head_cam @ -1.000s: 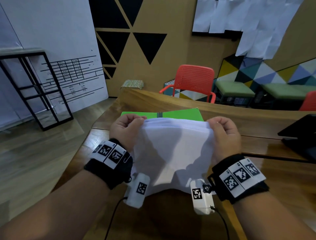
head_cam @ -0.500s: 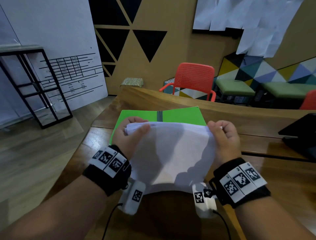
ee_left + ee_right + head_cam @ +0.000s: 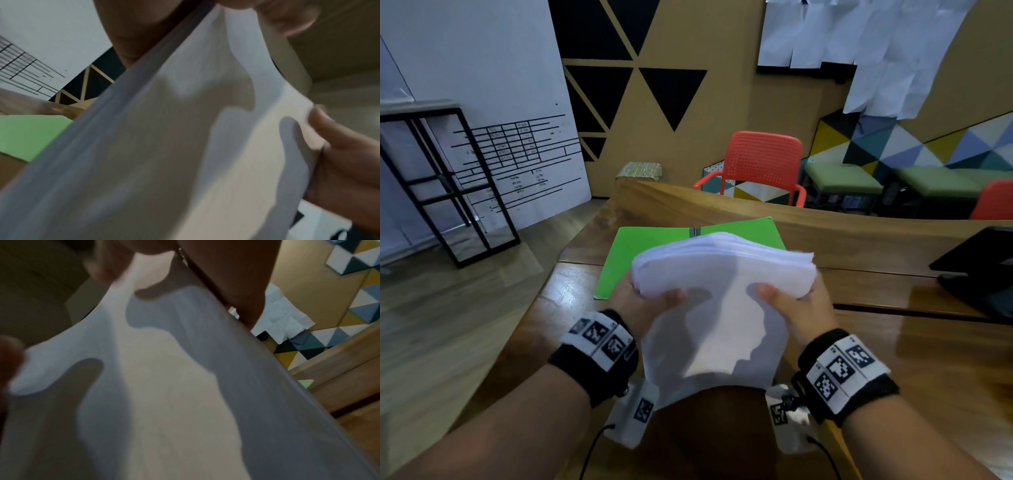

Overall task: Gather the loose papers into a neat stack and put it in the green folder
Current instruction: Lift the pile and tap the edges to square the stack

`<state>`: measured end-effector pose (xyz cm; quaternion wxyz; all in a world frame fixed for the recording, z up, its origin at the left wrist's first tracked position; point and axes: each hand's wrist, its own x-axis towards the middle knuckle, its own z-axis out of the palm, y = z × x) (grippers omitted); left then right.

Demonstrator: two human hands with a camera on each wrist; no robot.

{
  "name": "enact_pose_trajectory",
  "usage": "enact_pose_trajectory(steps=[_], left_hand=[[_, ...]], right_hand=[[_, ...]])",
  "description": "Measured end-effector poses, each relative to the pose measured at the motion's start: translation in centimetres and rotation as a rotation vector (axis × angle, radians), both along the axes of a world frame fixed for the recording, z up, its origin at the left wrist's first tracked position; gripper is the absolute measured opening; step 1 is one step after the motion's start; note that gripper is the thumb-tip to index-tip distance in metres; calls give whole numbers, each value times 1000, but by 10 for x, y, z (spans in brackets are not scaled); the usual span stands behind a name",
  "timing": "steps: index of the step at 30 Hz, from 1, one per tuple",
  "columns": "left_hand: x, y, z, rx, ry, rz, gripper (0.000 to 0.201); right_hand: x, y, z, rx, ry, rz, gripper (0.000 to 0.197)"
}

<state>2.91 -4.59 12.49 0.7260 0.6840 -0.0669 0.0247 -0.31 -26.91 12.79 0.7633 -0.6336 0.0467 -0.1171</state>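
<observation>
Blurry white paper stack (image 3: pixel 164 146) fills view, right hand (image 3: pixel 339 154) pinching its edge; green folder (image 3: pixel 30 136) behind, left.

Your left hand (image 3: pixel 645 303) at 9 o'clock and right hand (image 3: pixel 796 305) at 3 o'clock are gripping the paper stack (image 3: pixel 719 301), thumbs lying on top.

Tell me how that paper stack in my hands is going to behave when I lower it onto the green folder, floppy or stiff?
Probably floppy: the paper stack bows between the left hand and right hand. Its far edge looks fanned, so sheets may slide apart. It seems thick enough to need both hands until it rests on the green folder.
</observation>
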Motion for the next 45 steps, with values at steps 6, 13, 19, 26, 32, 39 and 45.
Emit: enact_pose_trajectory(steps=[6, 13, 19, 26, 32, 39, 45], left_hand=[[-2, 7, 2, -224, 72, -29, 39], [-7, -10, 14, 20, 87, 110, 18], [-6, -9, 28, -190, -89, 105, 24], [-1, -21, 41, -208, -30, 148, 29], [4, -9, 23, -150, -33, -3, 59], [-11, -21, 13, -56, 71, 70, 18], [1, -22, 32, -267, 69, 113, 13]], right_hand=[[-9, -14, 5, 157, -104, 73, 69], [-10, -2, -5, 121, 46, 67, 57], [-17, 3, 25, 6, -155, -142, 35], [-7, 1, 27, -32, -124, -269, 19], [-8, -5, 9, 75, -45, -154, 69], [-13, 1, 10, 123, -78, -143, 18], [-7, -5, 20, 103, -23, -204, 35]])
